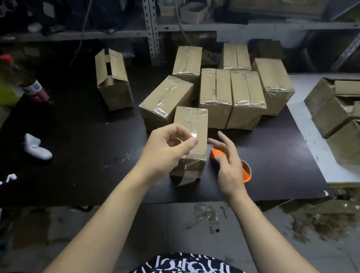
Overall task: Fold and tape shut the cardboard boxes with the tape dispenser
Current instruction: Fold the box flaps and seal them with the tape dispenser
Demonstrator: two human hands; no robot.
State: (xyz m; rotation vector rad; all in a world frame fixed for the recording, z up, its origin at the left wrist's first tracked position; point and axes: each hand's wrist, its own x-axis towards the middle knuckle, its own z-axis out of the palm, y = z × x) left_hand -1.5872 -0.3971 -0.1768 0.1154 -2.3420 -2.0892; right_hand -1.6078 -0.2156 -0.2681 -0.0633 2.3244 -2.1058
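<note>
This is a packing and storage room. Slotted-angle metal shelving (150,20) lines the back wall. A dark worktable (74,128) is crowded with taped cardboard boxes (215,95). Open boxes (338,114) are stacked at the right, and tape scraps (207,214) litter the floor.

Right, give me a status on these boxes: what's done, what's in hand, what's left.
Done: about six taped boxes clustered at the back of the table. In hand: the nearest box, tape along its top, left hand curled over it; right hand open above the orange tape dispenser. Left: the open box at left and the open boxes stacked at right.
</note>
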